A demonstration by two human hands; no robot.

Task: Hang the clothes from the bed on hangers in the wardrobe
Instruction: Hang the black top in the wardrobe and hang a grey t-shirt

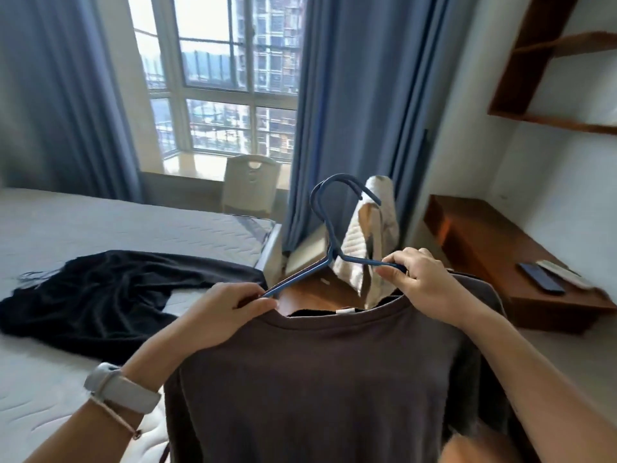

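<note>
- The left grip (233, 305) has its fingers curled round the left arm of a blue hanger (329, 252), pressed against the shoulder of a brown T-shirt (317, 379).
- The right grip (414, 279) pinches the hanger's right arm between thumb and fingers, just above the right side of the shirt's collar.
- The hanger stands tilted, with its neck rising above the collar opening. Two blue hooks show close together at its top.
- Whether the ends of the hanger's arms are inside the shirt cannot be told, as both grips cover them.
- The T-shirt is held up in the air between the two grips, front towards the camera. It hangs over the near right edge of the bed (66, 228).
- A black garment (100, 295) lies crumpled on the bed, and one end reaches the right edge near the far right corner.
- A cream knitted garment (367, 245) hangs just behind the hanger.
- A pale watch (120, 389) sits on the left wrist.
- On the wooden tabletop (484, 255) to the right, a dark phone (541, 277) and a grey remote (564, 274) lie side by side near its front edge.
- A pale chair (250, 188) stands by the window beyond the bed's far right corner.
</note>
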